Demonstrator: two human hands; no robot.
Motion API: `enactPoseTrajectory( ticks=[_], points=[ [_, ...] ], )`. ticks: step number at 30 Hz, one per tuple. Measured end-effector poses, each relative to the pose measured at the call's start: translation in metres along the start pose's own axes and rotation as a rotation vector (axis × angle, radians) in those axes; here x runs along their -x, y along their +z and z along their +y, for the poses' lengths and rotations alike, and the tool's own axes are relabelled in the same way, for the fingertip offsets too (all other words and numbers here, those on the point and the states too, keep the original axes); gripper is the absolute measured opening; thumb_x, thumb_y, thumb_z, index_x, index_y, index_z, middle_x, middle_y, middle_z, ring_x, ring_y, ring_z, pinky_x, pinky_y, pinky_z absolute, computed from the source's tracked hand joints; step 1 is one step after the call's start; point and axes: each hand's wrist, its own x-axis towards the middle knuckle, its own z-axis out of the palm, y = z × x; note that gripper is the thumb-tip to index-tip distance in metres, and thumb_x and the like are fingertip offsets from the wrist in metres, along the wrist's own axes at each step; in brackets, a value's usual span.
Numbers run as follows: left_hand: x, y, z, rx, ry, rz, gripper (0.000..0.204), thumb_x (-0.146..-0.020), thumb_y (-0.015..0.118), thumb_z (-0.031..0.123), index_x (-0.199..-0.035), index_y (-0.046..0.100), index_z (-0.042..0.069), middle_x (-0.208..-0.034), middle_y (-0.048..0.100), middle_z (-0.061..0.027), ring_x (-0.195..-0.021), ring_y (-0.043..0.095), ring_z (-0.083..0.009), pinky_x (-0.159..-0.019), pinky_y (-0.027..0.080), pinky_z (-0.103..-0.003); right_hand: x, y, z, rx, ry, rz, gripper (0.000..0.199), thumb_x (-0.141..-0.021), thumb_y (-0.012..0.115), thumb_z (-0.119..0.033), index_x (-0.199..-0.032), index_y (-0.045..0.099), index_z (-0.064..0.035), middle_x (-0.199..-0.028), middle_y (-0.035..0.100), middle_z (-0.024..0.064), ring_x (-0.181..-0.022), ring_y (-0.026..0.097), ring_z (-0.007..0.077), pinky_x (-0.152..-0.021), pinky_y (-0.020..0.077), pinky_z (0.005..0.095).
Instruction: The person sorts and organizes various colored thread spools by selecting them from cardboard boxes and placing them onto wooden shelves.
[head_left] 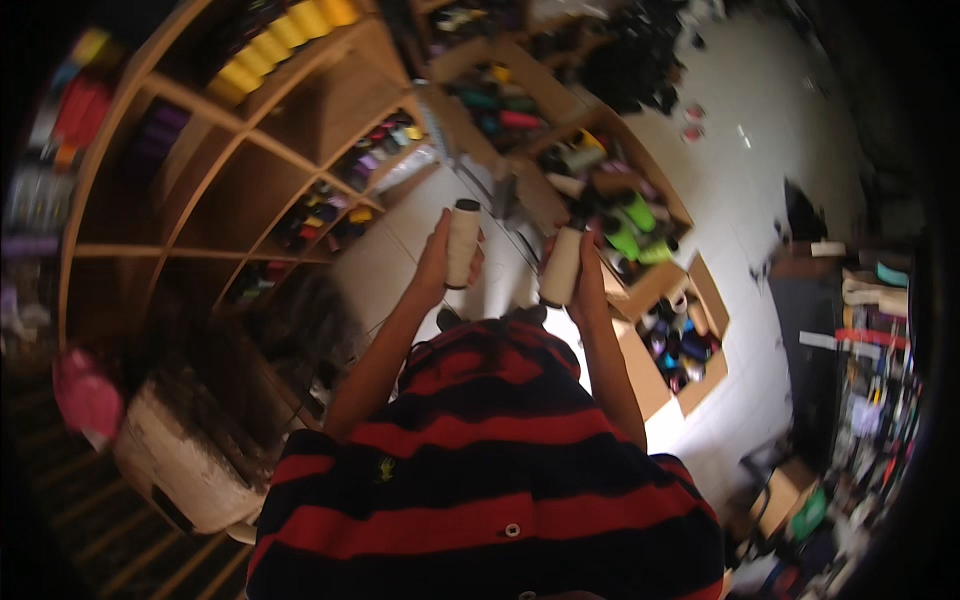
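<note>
My left hand point(436, 262) is closed around a cream thread spool point(462, 245), held upright with its dark ends showing at top and bottom. A second cream thread spool point(562, 266), slightly tilted, is in my right hand point(591, 270), whose fingers wrap its far side. The two spools are apart, both held out in front of my body above the pale tiled floor. Just right of my right hand stands an open cardboard box point(660, 190) of mixed spools, several of them bright green point(638, 212).
A wooden cubby shelf point(245, 128) on the left holds yellow spools point(285, 38), purple spools point(160, 128) and mixed ones. A smaller box point(712, 300) of spools sits at my right, another box point(545, 75) farther off. Cluttered shelving point(870, 370) lines the far right; a worn pale chair point(185, 455) stands lower left.
</note>
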Motion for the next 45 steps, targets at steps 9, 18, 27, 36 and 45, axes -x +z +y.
enactPoseTrajectory(
  ticks=[9,18,27,36,45],
  points=[
    [0.116,-0.120,0.039,0.196,0.384,0.370,0.057,-0.095,0.028,0.055,-0.086,0.053,0.004,-0.059,0.054,-0.0088,-0.047,0.054,-0.0183,-0.046,0.045,-0.030,-0.037,0.174,0.095,0.095,0.445,-0.423,0.046,-0.092,0.047,-0.033,-0.129,0.039,-0.0064,-0.089,0.053,0.0100,-0.072,0.058,0.0220,-0.062,0.0520,0.0384],
    [0.162,-0.230,0.147,-0.320,0.796,1.126,0.034,-0.084,0.067,0.015,-0.112,0.055,0.000,-0.101,0.056,-0.0104,-0.090,0.056,-0.0181,-0.080,0.045,-0.032,-0.099,0.294,0.159,0.152,0.492,-0.691,0.049,-0.083,0.052,-0.007,-0.130,0.037,-0.0035,-0.119,0.052,0.0144,-0.100,0.058,0.0299,-0.088,0.0477,0.0428],
    [0.129,-0.376,0.339,-0.938,0.979,1.596,0.036,-0.070,0.078,0.022,-0.091,0.062,-0.002,-0.081,0.067,-0.0196,-0.077,0.067,-0.0333,-0.069,0.051,-0.040,-0.153,0.350,0.191,0.052,0.516,-0.724,0.052,-0.085,0.058,-0.003,-0.132,0.036,-0.0033,-0.121,0.053,0.0129,-0.104,0.058,0.0269,-0.093,0.0460,0.0388],
    [0.090,-0.497,0.411,-1.078,0.678,1.864,0.038,-0.067,0.077,0.026,-0.095,0.064,0.002,-0.094,0.066,-0.0237,-0.095,0.061,-0.0433,-0.085,0.048,-0.048,-0.199,0.363,0.189,0.025,0.504,-0.669,0.054,-0.085,0.055,0.001,-0.135,0.033,-0.0009,-0.127,0.050,0.0158,-0.110,0.056,0.0255,-0.094,0.0463,0.0380],
    [0.059,-0.526,0.404,-0.927,0.687,1.996,0.046,-0.075,0.073,0.026,-0.113,0.060,0.006,-0.103,0.065,-0.0225,-0.097,0.061,-0.0418,-0.086,0.048,-0.048,-0.223,0.377,0.198,0.049,0.422,-0.660,0.056,-0.085,0.057,-0.002,-0.135,0.034,-0.0037,-0.124,0.052,0.0146,-0.099,0.060,0.0260,-0.088,0.0489,0.0377]
  ],
)
